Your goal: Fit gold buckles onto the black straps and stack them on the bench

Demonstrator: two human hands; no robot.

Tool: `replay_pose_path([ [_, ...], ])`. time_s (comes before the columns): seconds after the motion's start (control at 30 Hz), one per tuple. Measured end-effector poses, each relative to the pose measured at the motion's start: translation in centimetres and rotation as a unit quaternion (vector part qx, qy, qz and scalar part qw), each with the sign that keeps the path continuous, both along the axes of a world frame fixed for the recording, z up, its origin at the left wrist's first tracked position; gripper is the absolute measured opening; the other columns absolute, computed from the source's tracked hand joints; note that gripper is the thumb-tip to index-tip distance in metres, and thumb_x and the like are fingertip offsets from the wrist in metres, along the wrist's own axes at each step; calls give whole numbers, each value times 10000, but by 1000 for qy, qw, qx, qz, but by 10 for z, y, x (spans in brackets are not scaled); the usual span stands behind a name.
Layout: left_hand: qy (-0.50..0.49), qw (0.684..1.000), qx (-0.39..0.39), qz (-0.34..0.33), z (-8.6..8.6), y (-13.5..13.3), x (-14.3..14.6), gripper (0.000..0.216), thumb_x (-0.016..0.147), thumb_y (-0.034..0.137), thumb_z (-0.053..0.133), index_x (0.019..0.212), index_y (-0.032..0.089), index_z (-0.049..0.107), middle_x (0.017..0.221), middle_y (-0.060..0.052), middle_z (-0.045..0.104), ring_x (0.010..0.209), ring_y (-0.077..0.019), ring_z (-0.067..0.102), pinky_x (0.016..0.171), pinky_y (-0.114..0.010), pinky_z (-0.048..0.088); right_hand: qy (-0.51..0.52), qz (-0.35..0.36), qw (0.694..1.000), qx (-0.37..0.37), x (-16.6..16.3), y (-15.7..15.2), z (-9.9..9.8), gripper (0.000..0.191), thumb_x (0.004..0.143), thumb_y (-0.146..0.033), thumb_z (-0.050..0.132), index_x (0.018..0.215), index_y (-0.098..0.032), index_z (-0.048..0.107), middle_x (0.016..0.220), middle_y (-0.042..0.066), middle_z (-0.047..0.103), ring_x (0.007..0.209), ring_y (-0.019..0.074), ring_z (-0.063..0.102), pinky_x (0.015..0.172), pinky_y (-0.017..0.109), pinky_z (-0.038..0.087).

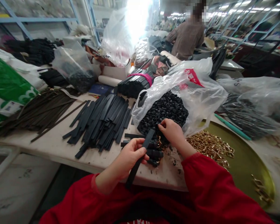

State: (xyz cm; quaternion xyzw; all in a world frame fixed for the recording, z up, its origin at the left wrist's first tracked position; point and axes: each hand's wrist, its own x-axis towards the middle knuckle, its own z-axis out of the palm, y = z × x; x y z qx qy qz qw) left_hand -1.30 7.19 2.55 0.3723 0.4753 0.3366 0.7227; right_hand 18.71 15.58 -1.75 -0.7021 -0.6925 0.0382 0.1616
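A flat black strap point(148, 139) is pinched between the thumb and fingers of my left hand point(134, 151), slanting from upper right to lower left. My right hand point(172, 132) has its fingertips drawn together at the near edge of a heap of small black loops point(164, 109). Whatever is between those fingertips blends into the dark loops. The loops fill an open clear plastic bag point(203, 93). Below my hands lie several black strap pieces point(155, 154) with gold-coloured metal fittings at their ends.
Many loose black straps point(105, 119) lie at left, with a bundle point(136, 82) tied in pink behind. Long dark strips point(46, 107) are farther left. A gold-coloured tray point(249, 161) with metal clasps point(211, 146) stands at right. Another person point(188, 37) is in the background.
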Motion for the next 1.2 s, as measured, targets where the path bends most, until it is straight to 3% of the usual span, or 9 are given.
replay_pose_path([
  [0.13, -26, 998, -58, -4, -1, -1, 4, 241, 760, 106, 524, 1001, 122, 532, 813, -24, 582, 555, -61, 570, 467, -165, 462, 24, 29, 999, 30, 9, 0, -5, 90, 755, -251, 522, 720, -186, 573, 781, 41, 549, 712, 178, 538, 657, 279, 393],
  [0.3, -32, 997, -65, -18, 4, -11, 9, 233, 761, 90, 499, 987, 132, 536, 886, -34, 591, 553, -49, 576, 452, -151, 452, 74, 38, 995, 53, 19, -8, -8, 42, 732, -205, 525, 714, -183, 556, 733, 35, 543, 687, 184, 524, 663, 302, 412],
  [0.5, 37, 998, 5, -55, 5, -29, 14, 257, 764, 130, 454, 1010, 147, 525, 785, -8, 612, 474, -40, 511, 389, -136, 347, 288, 20, 956, 60, 32, -30, -2, 206, 682, -261, 600, 860, -161, 627, 857, 66, 582, 734, 192, 545, 745, 366, 443],
  [0.6, 75, 990, 88, -81, -2, -34, 17, 215, 815, 262, 432, 966, 143, 529, 670, 13, 596, 412, -45, 445, 382, -154, 313, 457, -14, 889, -16, 29, -52, 5, 211, 678, -336, 639, 818, -179, 629, 738, 19, 592, 640, 154, 561, 692, 346, 480],
  [0.67, 110, 977, 155, -95, -7, -36, 21, 212, 831, 314, 421, 892, 146, 534, 625, 24, 575, 418, -55, 442, 408, -167, 329, 605, -40, 791, -74, 21, -71, 10, 229, 641, -361, 697, 766, -189, 612, 673, -14, 593, 610, 124, 576, 669, 303, 501],
  [0.73, 146, 961, 210, -104, -9, -37, 24, 222, 843, 339, 410, 845, 155, 534, 604, 30, 559, 444, -68, 457, 444, -179, 352, 734, -58, 666, -124, 12, -89, 15, 270, 566, -348, 771, 691, -184, 598, 671, -26, 613, 621, 100, 590, 677, 257, 509],
  [0.83, 210, 937, 256, -113, -7, -41, 26, 243, 859, 351, 383, 843, 170, 543, 588, 36, 535, 468, -85, 469, 471, -192, 354, 806, -62, 565, -164, -1, -113, 21, 294, 533, -339, 806, 684, -171, 619, 702, -17, 655, 615, 81, 604, 616, 198, 509],
  [0.93, 285, 905, 292, -119, -3, -46, 26, 232, 859, 326, 382, 815, 180, 558, 573, 37, 516, 489, -98, 472, 489, -202, 331, 826, -72, 537, -157, -8, -127, 22, 257, 563, -313, 800, 703, -170, 639, 664, -25, 662, 562, 65, 598, 529, 156, 489],
  [1.2, 333, 883, 311, -117, -2, -59, 23, 239, 860, 304, 370, 807, 182, 569, 607, 23, 531, 565, -120, 486, 544, -214, 321, 828, -87, 542, -119, -14, -142, 17, 344, 553, -302, 806, 850, -186, 677, 718, -12, 676, 586, 60, 594, 597, 169, 509],
])
